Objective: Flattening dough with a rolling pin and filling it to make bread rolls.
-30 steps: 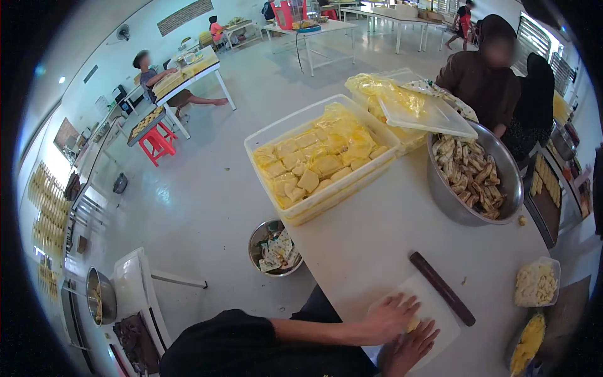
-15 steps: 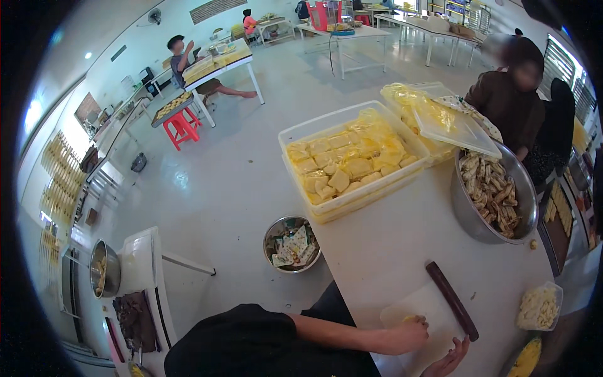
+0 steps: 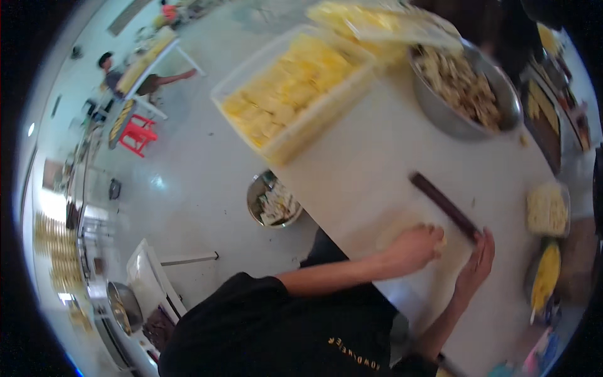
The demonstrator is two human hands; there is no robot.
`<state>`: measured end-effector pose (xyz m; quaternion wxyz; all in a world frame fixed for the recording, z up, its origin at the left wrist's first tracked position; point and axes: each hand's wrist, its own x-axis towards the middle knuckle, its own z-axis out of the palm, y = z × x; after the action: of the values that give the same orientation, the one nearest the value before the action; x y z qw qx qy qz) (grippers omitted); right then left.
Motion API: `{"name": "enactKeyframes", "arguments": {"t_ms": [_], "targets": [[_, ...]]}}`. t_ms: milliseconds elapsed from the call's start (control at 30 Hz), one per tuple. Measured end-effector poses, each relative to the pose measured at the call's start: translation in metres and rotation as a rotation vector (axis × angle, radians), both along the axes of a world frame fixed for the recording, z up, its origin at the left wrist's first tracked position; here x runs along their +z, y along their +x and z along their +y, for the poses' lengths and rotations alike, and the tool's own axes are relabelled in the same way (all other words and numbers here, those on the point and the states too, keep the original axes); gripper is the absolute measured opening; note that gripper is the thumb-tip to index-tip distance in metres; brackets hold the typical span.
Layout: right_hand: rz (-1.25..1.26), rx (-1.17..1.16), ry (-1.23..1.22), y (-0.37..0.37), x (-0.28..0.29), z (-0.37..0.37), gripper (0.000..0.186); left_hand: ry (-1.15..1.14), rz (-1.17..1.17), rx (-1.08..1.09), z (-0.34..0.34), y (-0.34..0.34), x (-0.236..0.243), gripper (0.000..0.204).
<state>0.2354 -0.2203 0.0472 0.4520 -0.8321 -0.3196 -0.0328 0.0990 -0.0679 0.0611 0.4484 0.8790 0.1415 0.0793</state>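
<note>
My left hand (image 3: 416, 246) rests with curled fingers on a small pale yellow piece (image 3: 440, 239) on a white cutting board (image 3: 392, 229), which lies on the white table (image 3: 389, 163). My right hand (image 3: 477, 264) lies flat to the right of it, fingers together, with its fingertips at the near end of a dark brown rod (image 3: 443, 202). The rod lies diagonally on the table just beyond both hands. Motion blur hides whether the right hand touches the rod.
A clear tub (image 3: 314, 129) of yellow pieces and a large metal bowl (image 3: 433, 113) of pale brown pieces stand at the table's far side. Small containers of pale shreds (image 3: 548, 208) and yellow food (image 3: 545, 276) sit at the right. On the floor is a small metal bowl (image 3: 273, 201). A red stool (image 3: 138, 135) stands far left.
The view has tipped down and closer to the table. My right hand has moved up beside the rod's near end, and my left hand has curled over the pale piece.
</note>
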Motion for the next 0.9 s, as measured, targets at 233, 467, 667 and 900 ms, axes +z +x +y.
{"name": "enactKeyframes", "arguments": {"t_ms": [233, 467, 667, 900], "targets": [[-0.265, -0.095, -0.297, 0.008, -0.003, -0.002, 0.033, 0.205, 0.254, 0.029, 0.001, -0.002, -0.007, 0.034], [-0.403, 0.006, -0.604, 0.022, -0.008, 0.016, 0.044, 0.618, -0.198, -0.140, -0.025, 0.006, -0.040, 0.054], [-0.139, 0.142, -0.689, -0.007, 0.008, -0.016, 0.040, 0.661, -0.135, 0.106, 0.021, 0.027, -0.039, 0.059], [-0.351, -0.037, -0.460, -0.040, -0.042, -0.015, 0.037, 0.597, -0.124, 0.026, 0.025, 0.006, -0.044, 0.055]]}}
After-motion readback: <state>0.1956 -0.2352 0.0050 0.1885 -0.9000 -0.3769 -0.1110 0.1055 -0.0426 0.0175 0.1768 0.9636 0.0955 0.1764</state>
